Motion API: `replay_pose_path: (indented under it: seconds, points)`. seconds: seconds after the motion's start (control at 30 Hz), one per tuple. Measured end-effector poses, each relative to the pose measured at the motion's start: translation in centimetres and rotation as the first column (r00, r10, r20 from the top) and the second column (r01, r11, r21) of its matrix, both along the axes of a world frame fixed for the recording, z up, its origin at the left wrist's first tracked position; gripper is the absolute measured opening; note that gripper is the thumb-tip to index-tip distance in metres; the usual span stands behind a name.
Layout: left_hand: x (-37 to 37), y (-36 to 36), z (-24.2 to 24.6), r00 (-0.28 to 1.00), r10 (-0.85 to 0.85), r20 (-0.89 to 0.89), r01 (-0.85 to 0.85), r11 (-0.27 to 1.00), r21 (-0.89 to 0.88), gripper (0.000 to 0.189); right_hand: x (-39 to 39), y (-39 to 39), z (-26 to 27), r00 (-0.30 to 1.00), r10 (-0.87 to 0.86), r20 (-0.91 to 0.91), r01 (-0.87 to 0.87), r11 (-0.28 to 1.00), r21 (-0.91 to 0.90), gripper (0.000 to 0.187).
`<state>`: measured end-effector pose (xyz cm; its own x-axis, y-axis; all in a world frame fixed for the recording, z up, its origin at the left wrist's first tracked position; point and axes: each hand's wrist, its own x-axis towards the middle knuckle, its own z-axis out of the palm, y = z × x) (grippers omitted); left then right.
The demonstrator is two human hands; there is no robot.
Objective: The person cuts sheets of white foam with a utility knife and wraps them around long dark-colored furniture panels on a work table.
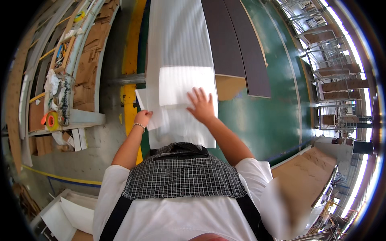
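Observation:
A long stack covered in white foam sheeting [187,39] stretches away in front of me. Over its near part lies a smaller white foam sheet [178,86], doubled with the layer below. My right hand [201,105] rests on the sheeting near its right edge, palm down with the fingers spread. At the left edge, my left hand [144,117] has its fingers closed by a white flap [141,98] that sticks out sideways; the fingertips seem to pinch thin sheeting there. What lies under the foam is hidden.
Dark brown panels [238,39] lie right of the foam, above a tan board [230,87]. To the left stands a rack [87,116] with flattened cardboard [93,54], a box of pens [61,52] and a tape roll [52,121]. A cardboard-topped surface [307,171] is at lower right.

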<state>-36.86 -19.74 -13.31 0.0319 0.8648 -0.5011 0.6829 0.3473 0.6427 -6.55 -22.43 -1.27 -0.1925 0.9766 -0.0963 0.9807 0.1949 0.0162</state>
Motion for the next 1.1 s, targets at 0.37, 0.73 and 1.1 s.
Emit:
replay_pose_path:
  seconds: [0.37, 0.73, 1.1]
  points:
    - [4.2, 4.6, 6.2, 0.95, 0.095, -0.297, 0.171, 0.639, 0.75, 0.046, -2.3, -1.2, -2.3, 0.983, 0.166, 0.085, -0.145, 0.967, -0.211, 0.09]
    - [11.4, 6.1, 3.1, 0.991, 0.032, -0.13, -0.002, 0.974, 0.226, 0.071, 6.8, 1.6, -0.3, 0.796, 0.359, -0.488, -0.538, 0.789, -0.296, 0.057]
    - [11.6, 2.2, 5.5, 0.987, 0.125, -0.101, -0.104, 0.976, 0.193, 0.06, 28.3, 14.3, -10.1, -0.689, -0.568, -0.45, 0.186, 0.462, -0.867, 0.042]
